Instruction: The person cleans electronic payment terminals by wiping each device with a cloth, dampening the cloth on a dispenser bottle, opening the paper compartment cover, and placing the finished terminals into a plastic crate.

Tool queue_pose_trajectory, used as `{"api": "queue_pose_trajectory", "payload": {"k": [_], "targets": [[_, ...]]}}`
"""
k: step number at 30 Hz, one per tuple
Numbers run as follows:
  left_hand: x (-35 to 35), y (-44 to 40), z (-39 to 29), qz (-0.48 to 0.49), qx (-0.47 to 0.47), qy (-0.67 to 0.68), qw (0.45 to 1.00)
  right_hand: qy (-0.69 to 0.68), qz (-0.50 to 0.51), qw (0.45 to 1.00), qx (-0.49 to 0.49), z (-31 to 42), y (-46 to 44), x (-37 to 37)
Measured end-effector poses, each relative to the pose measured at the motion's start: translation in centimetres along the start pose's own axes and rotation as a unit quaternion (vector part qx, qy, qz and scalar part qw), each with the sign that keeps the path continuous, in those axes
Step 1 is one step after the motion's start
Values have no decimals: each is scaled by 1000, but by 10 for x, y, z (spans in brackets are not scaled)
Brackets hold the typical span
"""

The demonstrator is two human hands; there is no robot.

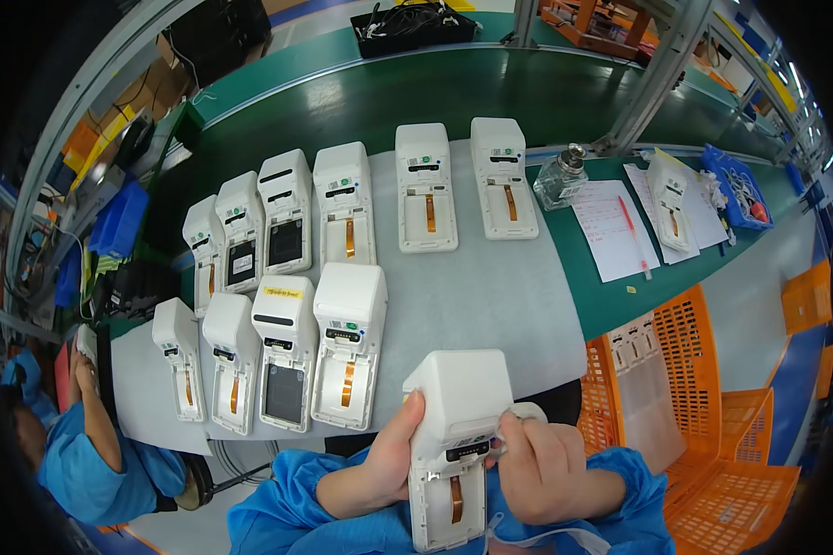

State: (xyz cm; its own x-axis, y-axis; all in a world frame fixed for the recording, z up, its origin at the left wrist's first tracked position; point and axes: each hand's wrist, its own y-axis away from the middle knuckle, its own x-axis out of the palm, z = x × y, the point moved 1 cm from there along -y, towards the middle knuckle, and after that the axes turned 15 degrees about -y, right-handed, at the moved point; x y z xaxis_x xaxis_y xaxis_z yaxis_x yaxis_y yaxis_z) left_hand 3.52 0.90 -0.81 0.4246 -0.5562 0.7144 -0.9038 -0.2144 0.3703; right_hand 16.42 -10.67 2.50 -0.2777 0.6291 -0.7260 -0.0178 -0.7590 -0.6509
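Note:
My left hand (396, 453) grips a white handheld payment terminal (461, 393) by its left side, close to my body. The terminal's back faces up, with an open compartment and an orange ribbon cable (456, 499) inside. At its right edge, my right hand (546, 467) has its fingers closed on what looks like a white cloth (529, 410), mostly hidden by the fingers. On the grey mat (453, 305) ahead lie two rows of similar terminals (350, 305); a few have a dark block in the compartment, and one carries a yellow label (281, 292).
A glass bottle (562, 176) stands near written sheets (611, 231) with a red pen (627, 215). Another terminal (668, 199) and a blue tray (739, 188) are at right. Orange crates (690, 361) sit lower right. A person in a blue sleeve (88, 462) is at left.

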Motion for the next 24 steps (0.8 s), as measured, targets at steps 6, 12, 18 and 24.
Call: {"api": "queue_pose_trajectory", "payload": {"k": [6,12,18,24], "targets": [[5,-2,-4,-1,11,-29,1000,9,-18,999,32,3,2,0],[9,-1,-6,-43,-2,-65,997,-44,-29,992,111,12,-6,4],[10,-5,-4,-53,-27,-89,994,-150,-17,979,134,17,-14,1],[6,-7,0,-23,-31,-26,999,-231,0,965,126,16,-22,2]]}}
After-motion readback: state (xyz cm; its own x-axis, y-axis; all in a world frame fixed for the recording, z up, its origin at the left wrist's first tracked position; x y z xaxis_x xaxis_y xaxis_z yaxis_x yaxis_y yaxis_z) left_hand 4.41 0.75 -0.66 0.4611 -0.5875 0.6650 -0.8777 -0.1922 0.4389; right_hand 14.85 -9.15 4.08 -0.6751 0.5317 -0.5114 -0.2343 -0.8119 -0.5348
